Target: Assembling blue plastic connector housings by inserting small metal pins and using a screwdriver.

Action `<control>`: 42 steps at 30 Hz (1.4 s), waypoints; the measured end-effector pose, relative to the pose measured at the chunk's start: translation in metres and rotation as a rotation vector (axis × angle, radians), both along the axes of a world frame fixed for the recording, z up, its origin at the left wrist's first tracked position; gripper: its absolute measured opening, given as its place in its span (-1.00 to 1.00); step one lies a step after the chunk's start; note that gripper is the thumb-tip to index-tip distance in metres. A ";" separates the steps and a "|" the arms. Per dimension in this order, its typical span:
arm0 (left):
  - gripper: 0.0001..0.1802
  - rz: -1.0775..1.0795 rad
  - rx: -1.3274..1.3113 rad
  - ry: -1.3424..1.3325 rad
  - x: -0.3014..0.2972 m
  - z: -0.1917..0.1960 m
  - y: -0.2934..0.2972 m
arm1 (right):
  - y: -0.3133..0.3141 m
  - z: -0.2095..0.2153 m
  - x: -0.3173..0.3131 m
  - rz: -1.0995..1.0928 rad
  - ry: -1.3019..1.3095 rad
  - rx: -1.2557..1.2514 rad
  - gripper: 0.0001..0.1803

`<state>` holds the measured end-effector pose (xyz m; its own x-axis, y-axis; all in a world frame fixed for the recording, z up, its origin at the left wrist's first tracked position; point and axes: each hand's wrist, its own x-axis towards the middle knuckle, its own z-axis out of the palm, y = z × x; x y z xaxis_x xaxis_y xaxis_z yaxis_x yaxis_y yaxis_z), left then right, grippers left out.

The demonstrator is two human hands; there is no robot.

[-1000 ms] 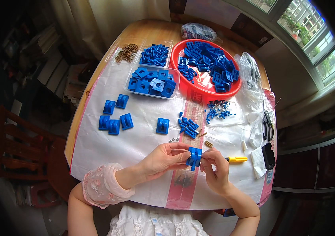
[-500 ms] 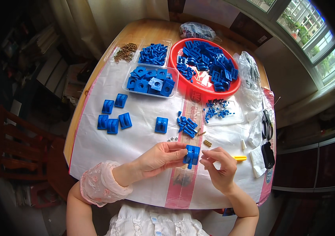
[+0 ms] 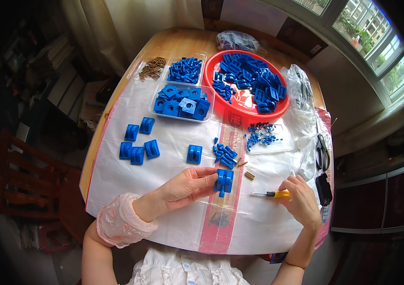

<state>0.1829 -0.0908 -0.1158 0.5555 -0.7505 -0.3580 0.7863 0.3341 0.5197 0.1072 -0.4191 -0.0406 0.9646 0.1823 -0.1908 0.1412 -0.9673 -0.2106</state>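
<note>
Between the thumb and fingers of my left hand (image 3: 190, 186) is a blue plastic part (image 3: 224, 180), a block with a narrow blue piece sticking out of its near side. My right hand (image 3: 301, 199) is closed on the yellow handle of a screwdriver (image 3: 273, 194), whose metal shaft points left toward the blue part, well apart from it. Another blue plastic block (image 3: 194, 154) lies beyond my left hand. Narrow blue pieces (image 3: 225, 155) form a small pile just past the held part, with brass-coloured pins (image 3: 249, 175) to their right.
Several finished-looking blue blocks (image 3: 137, 155) lie at the left. Farther back are clear boxes of blue square plates (image 3: 170, 109), narrow blue pieces (image 3: 185, 70) and brown screws (image 3: 152, 68). A red basin (image 3: 207, 71) holds blue parts. Black scissors (image 3: 322, 153) lie at the right.
My right hand has left the blue part, moved right and taken hold of the yellow screwdriver. My left hand, still holding the part, has shifted slightly left and away from me.
</note>
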 end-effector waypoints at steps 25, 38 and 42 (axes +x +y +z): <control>-0.63 0.021 0.021 -0.024 0.002 0.002 0.004 | 0.040 -0.006 0.005 0.215 -0.443 0.513 -0.69; -0.62 0.011 0.025 -0.030 0.002 0.001 0.004 | 0.039 -0.003 0.005 0.192 -0.442 0.452 -0.72; -0.62 0.013 0.039 -0.030 0.002 0.001 0.004 | 0.040 -0.003 0.005 0.192 -0.449 0.438 -0.73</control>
<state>0.1851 -0.0870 -0.1152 0.5762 -0.7288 -0.3700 0.7660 0.3235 0.5556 0.1117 -0.3795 -0.0437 0.8759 0.3282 0.3537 0.4684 -0.7546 -0.4595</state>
